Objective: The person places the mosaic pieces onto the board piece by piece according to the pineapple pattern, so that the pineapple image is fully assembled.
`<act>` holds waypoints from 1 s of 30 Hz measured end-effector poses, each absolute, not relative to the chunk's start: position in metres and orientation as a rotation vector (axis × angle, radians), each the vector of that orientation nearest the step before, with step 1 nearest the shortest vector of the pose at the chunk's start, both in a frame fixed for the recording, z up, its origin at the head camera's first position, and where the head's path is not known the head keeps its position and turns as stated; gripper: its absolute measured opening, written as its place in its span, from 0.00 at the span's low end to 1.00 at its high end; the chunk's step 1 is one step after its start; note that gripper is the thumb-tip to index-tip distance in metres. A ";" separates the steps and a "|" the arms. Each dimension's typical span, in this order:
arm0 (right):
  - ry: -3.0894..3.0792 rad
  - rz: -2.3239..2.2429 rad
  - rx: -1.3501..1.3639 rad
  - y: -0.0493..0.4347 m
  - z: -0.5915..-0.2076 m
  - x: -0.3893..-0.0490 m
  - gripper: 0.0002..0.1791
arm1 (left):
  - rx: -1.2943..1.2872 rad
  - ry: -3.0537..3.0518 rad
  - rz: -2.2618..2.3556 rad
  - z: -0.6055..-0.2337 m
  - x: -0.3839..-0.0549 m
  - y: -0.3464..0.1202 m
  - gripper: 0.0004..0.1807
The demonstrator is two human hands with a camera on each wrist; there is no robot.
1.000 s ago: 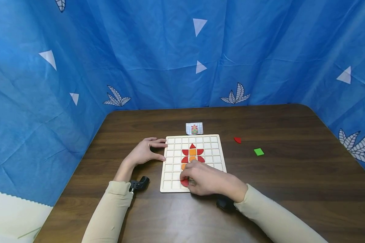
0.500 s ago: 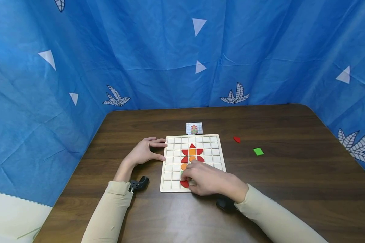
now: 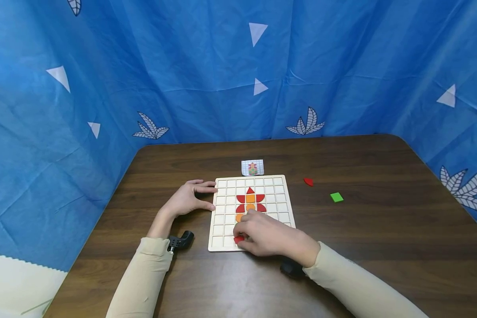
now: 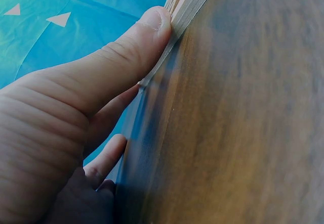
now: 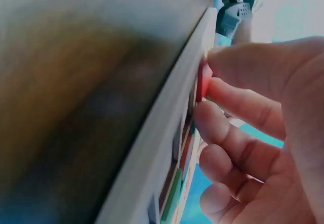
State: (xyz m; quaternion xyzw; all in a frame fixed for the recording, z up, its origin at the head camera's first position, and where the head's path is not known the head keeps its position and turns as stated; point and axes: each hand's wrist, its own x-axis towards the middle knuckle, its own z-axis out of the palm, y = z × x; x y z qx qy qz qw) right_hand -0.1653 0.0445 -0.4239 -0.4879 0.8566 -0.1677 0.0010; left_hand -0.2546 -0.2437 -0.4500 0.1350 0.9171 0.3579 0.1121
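Observation:
A pale wooden grid board (image 3: pixel 276 191) lies on the table with flat coloured pieces in its cells. These include a red triangle (image 3: pixel 250 191), an orange square (image 3: pixel 250 198), an orange circle (image 3: pixel 239 217) and red curved pieces. My left hand (image 3: pixel 184 200) rests at the board's left edge, thumb and fingertips touching it, fingers fairly straight. Over the board's near part, my right hand (image 3: pixel 267 234) pinches a red curved piece (image 3: pixel 238 239) between thumb and index finger. In the right wrist view that red piece (image 5: pixel 204 80) is at the board's surface. My right hand hides several cells.
Behind the board lies a small printed pattern card (image 3: pixel 252 168). To its right on the brown table (image 3: pixel 381 212) are a loose red curved piece (image 3: pixel 308 182) and a green square (image 3: pixel 336 197). A blue curtain (image 3: pixel 206 66) hangs beyond the table.
My right thumb and fingers have shifted slightly left on the red curved piece, which now shows less. A green bit glimpsed half a second ago is covered. My left hand stays put.

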 end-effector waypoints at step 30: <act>2.909 -0.753 -0.834 0.119 -0.404 -0.212 0.07 | 0.402 2.694 1.046 -0.448 -0.254 -0.243 0.35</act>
